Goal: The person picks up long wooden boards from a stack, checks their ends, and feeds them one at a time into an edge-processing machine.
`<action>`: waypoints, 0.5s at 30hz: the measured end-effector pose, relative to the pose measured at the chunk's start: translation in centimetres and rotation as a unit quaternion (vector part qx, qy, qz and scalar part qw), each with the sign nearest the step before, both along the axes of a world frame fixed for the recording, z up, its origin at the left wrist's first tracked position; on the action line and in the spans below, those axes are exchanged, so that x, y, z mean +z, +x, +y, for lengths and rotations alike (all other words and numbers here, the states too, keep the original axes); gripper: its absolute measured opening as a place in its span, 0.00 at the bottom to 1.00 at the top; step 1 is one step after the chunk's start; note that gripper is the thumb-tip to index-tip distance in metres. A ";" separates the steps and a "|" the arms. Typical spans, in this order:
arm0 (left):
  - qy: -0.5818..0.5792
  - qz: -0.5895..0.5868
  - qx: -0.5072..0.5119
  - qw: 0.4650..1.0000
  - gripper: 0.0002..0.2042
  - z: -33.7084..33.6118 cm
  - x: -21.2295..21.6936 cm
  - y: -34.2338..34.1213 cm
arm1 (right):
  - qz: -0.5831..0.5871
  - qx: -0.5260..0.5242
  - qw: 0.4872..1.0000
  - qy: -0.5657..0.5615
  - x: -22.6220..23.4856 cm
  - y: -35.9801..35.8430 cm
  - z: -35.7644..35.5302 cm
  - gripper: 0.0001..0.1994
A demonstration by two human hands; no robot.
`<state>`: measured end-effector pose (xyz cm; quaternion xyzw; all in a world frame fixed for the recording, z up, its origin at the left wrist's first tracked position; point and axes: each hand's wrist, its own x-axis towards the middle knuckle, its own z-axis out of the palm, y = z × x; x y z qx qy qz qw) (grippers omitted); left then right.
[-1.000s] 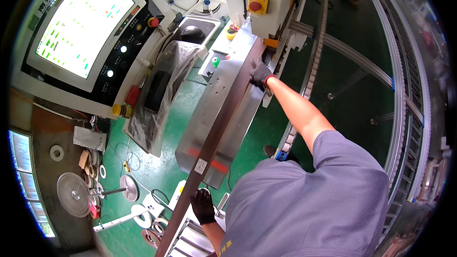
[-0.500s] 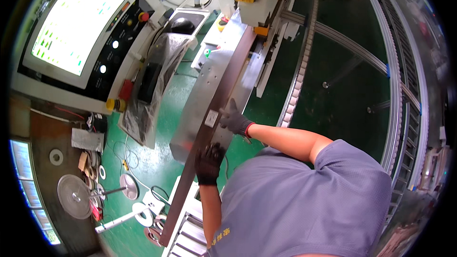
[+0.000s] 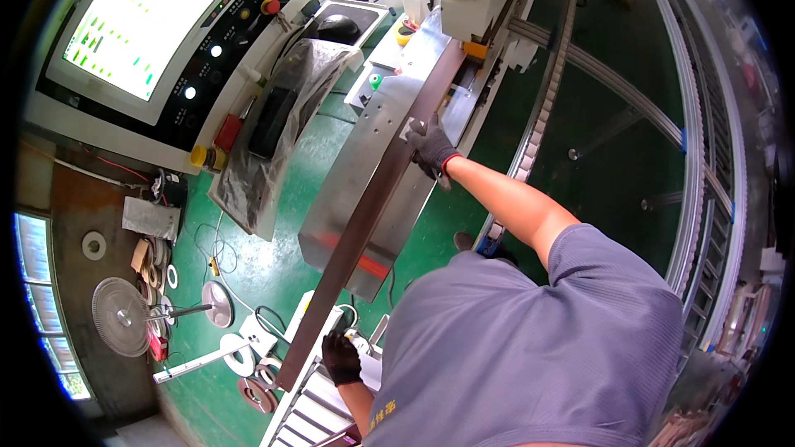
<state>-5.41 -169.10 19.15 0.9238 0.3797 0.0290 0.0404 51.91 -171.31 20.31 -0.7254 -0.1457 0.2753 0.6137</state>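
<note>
A long, narrow brown board (image 3: 354,240) lies slantwise over a grey metal bed, its far end at a pale machine. My right hand (image 3: 432,149), in a grey glove with a red cuff, grips the board's right edge, with fingers over its top beside a small white label (image 3: 407,129). Further back toward me, my left hand (image 3: 340,358), in a dark glove, is off the board and just right of its near end. Its fingers are curled, with nothing visible in them. The metal bed (image 3: 331,215) shows on both sides of the board.
A roller conveyor (image 3: 310,414) stands under the near end. Left are a control panel with a lit screen (image 3: 149,16) and a plastic-covered keyboard tray (image 3: 277,108). The machine (image 3: 489,0) carries a red stop button. A fan (image 3: 124,316) and tape rolls (image 3: 257,396) stand lower left; rails run right.
The board and its label have slid away from me toward the machine, and my right hand has moved along with them. My left hand has come off the board and drawn back toward the conveyor.
</note>
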 end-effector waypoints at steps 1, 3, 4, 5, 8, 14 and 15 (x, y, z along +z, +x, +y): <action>-0.068 -0.039 0.033 0.996 0.09 0.6 -0.8 -0.7 | -0.039 -0.010 0.999 0.009 -1.6 1.6 0.2 0.44; -0.201 -0.119 0.106 0.967 0.08 3.1 -4.9 -4.8 | -0.107 -0.013 0.994 -0.014 -3.1 4.0 1.4 0.45; -0.358 -0.273 0.151 0.880 0.09 3.3 -5.2 -4.4 | -0.057 -0.001 0.998 -0.037 -1.4 4.4 1.3 0.46; -0.479 -0.422 0.201 0.744 0.09 3.5 -5.5 -4.0 | -0.006 0.012 0.998 -0.059 0.3 5.0 0.9 0.47; -0.396 -0.300 0.106 0.861 0.11 4.1 -4.0 0.9 | -0.007 -0.073 0.996 -0.057 -0.4 7.4 0.2 0.46; -0.050 0.021 -0.077 0.996 0.13 3.1 4.0 10.8 | -0.016 -0.016 0.997 -0.070 -0.9 -4.3 -1.4 0.47; -0.071 -0.012 -0.079 0.994 0.13 2.7 4.9 12.5 | -0.018 0.015 0.998 -0.065 -0.7 -7.0 -1.8 0.48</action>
